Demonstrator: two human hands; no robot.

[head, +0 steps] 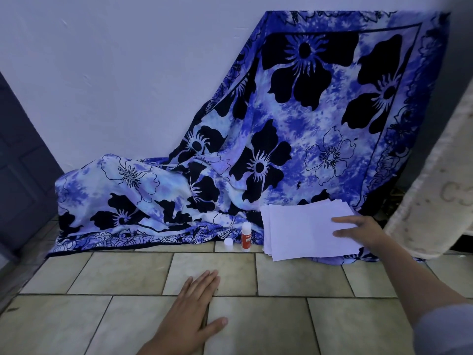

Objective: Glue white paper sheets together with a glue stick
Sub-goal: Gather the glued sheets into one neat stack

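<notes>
**Resting one grip on the paper stack, glue stick uncapped alongside**

Found a blue floral cloth (294,111) hung down a white wall and spilling onto a tiled floor (128,272). Noted a pale rug edge (430,201) at far right, with raised scrollwork resembling letters, not legible.

Located the white paper sheets (302,226) as a loose, slightly fanned stack on the cloth's lower edge, near corner overhanging the tiles. Recorded the right grip (358,231) on the stack's right side, fingers straight and spread on the top sheet, clamped on nothing visible; contact beneath the sheets not determinable. Recorded the left grip (194,311) flat on bare tile, fingers straight and together, thumb out, holding nothing.

Located the glue stick (246,237) standing upright, long axis vertical, at the cloth's hem just beside the stack's left edge, apart from both grips. Found its white cap (228,244) off, standing just left of it.

Judged the coming move to turn on this relation: stick to the left of the right grip, with the whole stack between; stick up and to the right of the left grip, across open tile. Judged the left grip the nearer and the free one.

Checked the stick's orange-red label: white lettering present, too blurred to read.
</notes>
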